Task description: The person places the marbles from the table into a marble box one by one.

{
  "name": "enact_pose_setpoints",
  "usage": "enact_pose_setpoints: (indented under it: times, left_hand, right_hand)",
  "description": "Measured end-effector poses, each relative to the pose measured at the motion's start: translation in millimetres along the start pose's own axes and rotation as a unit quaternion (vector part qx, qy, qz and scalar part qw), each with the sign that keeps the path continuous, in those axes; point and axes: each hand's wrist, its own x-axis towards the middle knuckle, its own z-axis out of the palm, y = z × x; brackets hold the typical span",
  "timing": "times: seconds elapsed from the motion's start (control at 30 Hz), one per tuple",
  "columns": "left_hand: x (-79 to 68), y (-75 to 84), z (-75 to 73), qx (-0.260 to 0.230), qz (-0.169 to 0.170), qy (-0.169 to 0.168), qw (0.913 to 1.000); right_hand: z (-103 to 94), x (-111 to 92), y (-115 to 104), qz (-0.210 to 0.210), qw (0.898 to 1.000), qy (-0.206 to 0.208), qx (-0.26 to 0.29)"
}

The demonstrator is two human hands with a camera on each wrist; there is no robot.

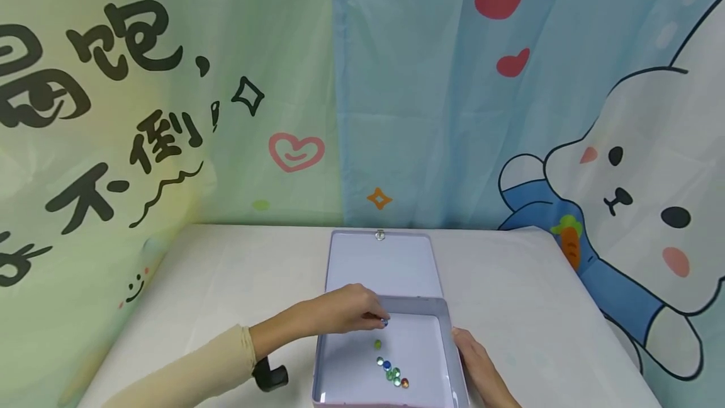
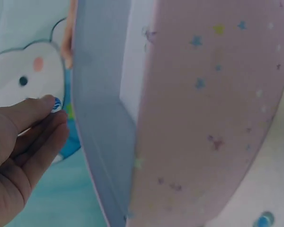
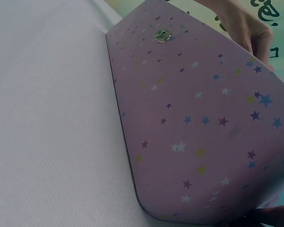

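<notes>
My left hand (image 1: 348, 313) hangs over an open box (image 1: 455, 364) and pinches a small blue marble (image 2: 57, 104) between thumb and fingertips. Several glass marbles lie in a loose line on the box floor: a yellow-green marble (image 1: 377, 344), a dark blue marble (image 1: 387, 365), pale green ones and an amber marble (image 1: 404, 383) nearest the front. At the box's right wall, my right hand (image 1: 481, 367) touches the outside with its fingers fairly straight; part of it is cut off by the frame. In the right wrist view the box's outer wall is pink with small stars.
The box's lid (image 1: 385, 263) lies folded back behind it, with a metal clasp (image 1: 380, 235) at its far edge. Under everything is a white-covered table (image 1: 527, 294). A small blue round thing (image 2: 265, 219) shows at the left wrist view's lower corner. Printed curtains (image 1: 396, 93) hang behind.
</notes>
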Motion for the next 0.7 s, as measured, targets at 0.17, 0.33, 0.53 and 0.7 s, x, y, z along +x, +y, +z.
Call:
enact_pose_setpoints:
  times: [0.17, 0.33, 0.53, 0.7]
  left_hand:
    - [24.7, 2.5, 9.3, -0.006, 0.027, -0.048, 0.9985]
    - [50.2, 7.8, 16.5, -0.01, 0.027, -0.088, 0.9957]
    - [74.1, 15.2, 26.6, 0.005, 0.025, -0.135, 0.9906]
    - [87.9, 15.3, 42.9, 0.037, 0.038, -0.16, 0.9857]
  right_hand:
    - [0.0, -1, -2, 0.006, 1.0, -0.004, -0.003]
    - [-0.2, -2, -2, 0.008, 1.0, -0.001, 0.002]
    - [0.1, -2, 0, 0.011, 1.0, -0.001, 0.007]
    - [-1.3, -2, -1, 0.012, 1.0, -0.003, 0.0]
